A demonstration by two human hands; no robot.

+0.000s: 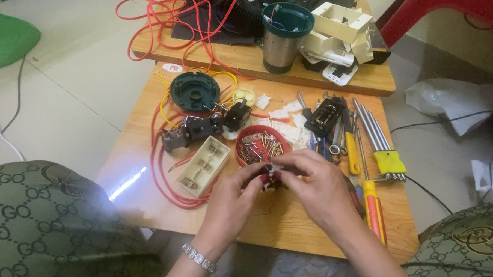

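My left hand (230, 201) and my right hand (313, 184) meet above the front of a low wooden table (292, 227). Together their fingertips pinch a small dark part (268, 173) with a pale metal bit on it; most of it is hidden by my fingers. Just behind my hands sits a red round dish (245, 141) filled with several screws and small metal pieces. A cream rectangular switch block (204, 165) lies left of my left hand. My left wrist wears a silver bracelet (198, 258).
Red wire loops (163, 168) run across the table's left side, with a dark green round cap (194, 91) and black parts (195, 129) behind. Screwdrivers (372, 205) and a yellow-handled hex key set (385, 154) lie right. A metal cylinder (283, 39) stands on a farther board. My patterned knees flank the table.
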